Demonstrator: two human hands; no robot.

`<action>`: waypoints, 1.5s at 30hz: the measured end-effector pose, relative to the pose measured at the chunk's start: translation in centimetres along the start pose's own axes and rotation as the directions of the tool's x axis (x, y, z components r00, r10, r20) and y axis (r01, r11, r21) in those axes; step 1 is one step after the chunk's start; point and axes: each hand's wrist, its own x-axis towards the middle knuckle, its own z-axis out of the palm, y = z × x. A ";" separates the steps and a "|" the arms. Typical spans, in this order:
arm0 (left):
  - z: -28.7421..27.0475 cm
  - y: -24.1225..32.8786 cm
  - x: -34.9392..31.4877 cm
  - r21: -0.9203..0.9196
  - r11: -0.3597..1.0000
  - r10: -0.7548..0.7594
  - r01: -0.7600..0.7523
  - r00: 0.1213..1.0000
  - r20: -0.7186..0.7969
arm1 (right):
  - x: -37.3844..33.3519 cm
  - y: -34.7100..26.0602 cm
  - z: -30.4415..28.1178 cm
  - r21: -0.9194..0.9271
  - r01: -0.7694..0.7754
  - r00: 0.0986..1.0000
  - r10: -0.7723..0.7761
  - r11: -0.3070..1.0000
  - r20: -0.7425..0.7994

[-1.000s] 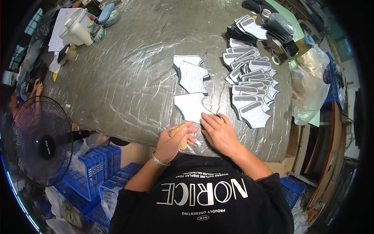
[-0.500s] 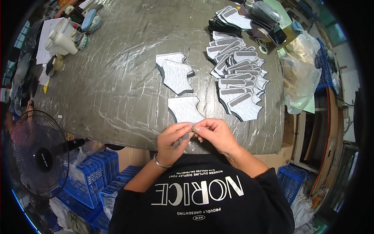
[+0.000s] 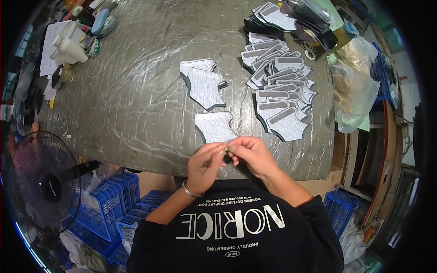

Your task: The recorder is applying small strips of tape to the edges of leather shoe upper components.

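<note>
Close to the table's near edge, my left hand (image 3: 204, 164) and my right hand (image 3: 253, 157) meet, thumbs and forefingers pinched together. A tiny pale bit shows between the fingertips; what it is, I cannot make out. My left fingers curl inward and hide whatever lies in that palm. Just beyond my hands lies a grey flecked fabric piece (image 3: 214, 125) with curved cut-outs and a dark edge. Farther off is a small stack of similar pieces (image 3: 205, 86). To the right, a long overlapping row of such pieces (image 3: 287, 123) carries darker grey rounded strips.
A film-covered table (image 3: 132, 91) spreads ahead. At far left stand a white bottle (image 3: 72, 50) and a blue case (image 3: 100, 21). Rolls of tape (image 3: 309, 50) and plastic bags (image 3: 355, 91) lie at right. A black fan (image 3: 50, 182) and blue crates (image 3: 107, 204) are at lower left.
The grey strip-like bits seen in my left palm before are now hidden by my fingers. Both hands stay pinched together in nearly the same place.
</note>
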 end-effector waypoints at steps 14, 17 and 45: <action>-1.1 0.8 1.9 -0.014 1.000 -0.005 0.008 0.975 0.223 | -8.2 -2.5 -15.3 -0.130 0.484 0.659 -0.458 0.866 -0.597; -1.2 0.1 2.3 -0.126 0.916 -0.379 0.382 0.924 0.043 | -12.7 -3.7 -24.5 -0.669 0.152 0.251 -0.683 0.728 -0.686; -4.5 -2.0 4.2 0.901 0.311 0.273 -0.303 0.936 0.220 | 7.5 -1.8 -2.1 -0.573 0.026 0.994 -0.084 0.819 -0.075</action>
